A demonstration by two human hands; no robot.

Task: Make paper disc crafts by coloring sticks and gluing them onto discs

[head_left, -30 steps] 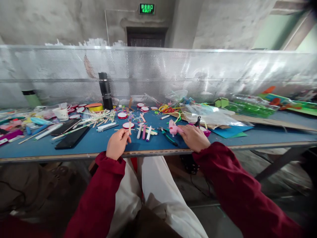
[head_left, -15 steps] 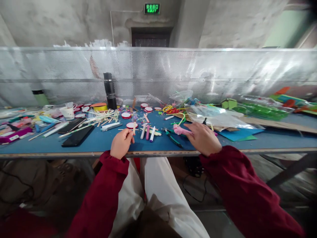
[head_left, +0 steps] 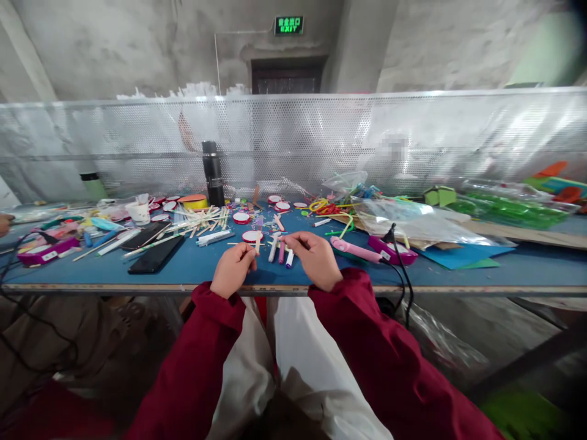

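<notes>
My left hand (head_left: 233, 269) is closed in a pinch on a small wooden craft stick (head_left: 258, 242), which points up and away from me. Beside it, my right hand (head_left: 317, 256) hovers over several markers (head_left: 281, 252), thumb and fingertips pressed together; whatever they hold is too small to make out. To the right of that hand lies a pink hot glue gun (head_left: 355, 249), its black cord (head_left: 403, 275) hanging over the table edge. Just beyond my left hand is a round red-rimmed white disc (head_left: 252, 236).
At left, a black phone (head_left: 156, 255) lies near a pile of paper sticks (head_left: 206, 219). Behind them stands a black flask (head_left: 213, 174). A purple box (head_left: 392, 250) is behind the glue gun, with plastic bags (head_left: 408, 217) farther right. A perforated metal screen (head_left: 293, 140) closes off the back.
My right hand has left the glue gun and moved left to the markers, its fingertips now together. The left hand keeps the craft stick. The whole view has shifted slightly.
</notes>
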